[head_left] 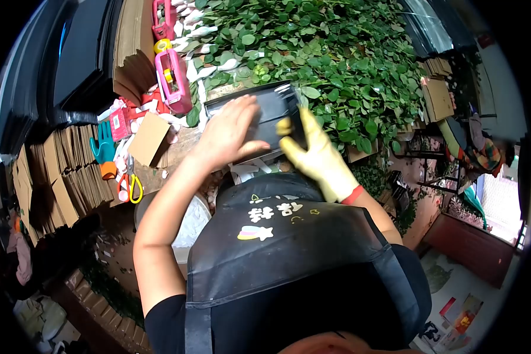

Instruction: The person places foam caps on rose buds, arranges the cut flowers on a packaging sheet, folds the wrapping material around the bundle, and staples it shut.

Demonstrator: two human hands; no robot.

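**Both hands at the shallow dark box**

From the head camera, the only view I have, I find the shallow dark box [270, 106] near the front edge of the worktable [186, 141], between the apron [295, 236] and the heap of leafy stems [360, 76]. The bare left hand [230, 133] lies over the box's left part, fingers straight and close together, thumb spread wide; whether the palm presses down I cannot tell. The right hand [312, 153], gloved in yellow, appears to grip a glossy black piece [295, 115] at the box's right end, between thumb and fingers. Blur hides whether that piece is loose or part of the box.

I judge the step in hand to be handling this black piece while the left hand steadies the box. A next move would call for a firm right grip and a light left palm, clear of the pink tape dispenser [174, 85] to the left.
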